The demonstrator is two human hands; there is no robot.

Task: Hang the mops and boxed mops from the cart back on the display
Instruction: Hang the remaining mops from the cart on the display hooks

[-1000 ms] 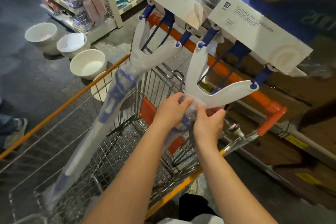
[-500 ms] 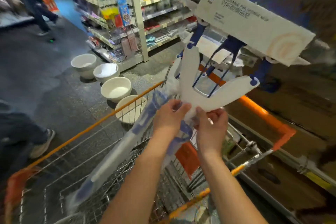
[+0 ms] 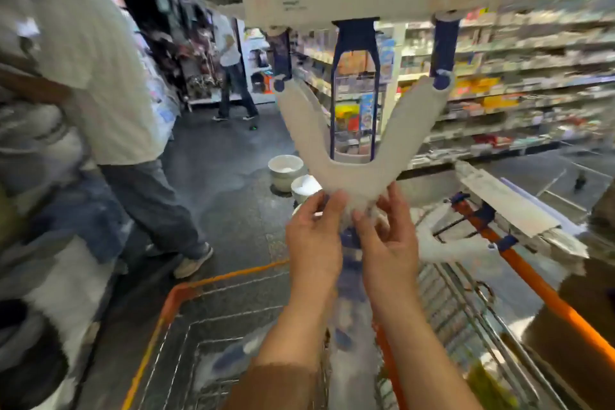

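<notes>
We hold white Y-frame sponge mop (image 3: 361, 156) upright above orange wire cart (image 3: 233, 326); second mop (image 3: 492, 210) lies on cart's right rim; white buckets (image 3: 285, 171) on floor beyond.

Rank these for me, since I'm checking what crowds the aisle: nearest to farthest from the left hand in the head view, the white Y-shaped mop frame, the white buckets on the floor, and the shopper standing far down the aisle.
1. White Y-shaped mop frame: its base is held by the left hand and the right hand.
2. White buckets: on the floor just beyond, slightly left.
3. Shopper down the aisle: far back, upper left.
</notes>
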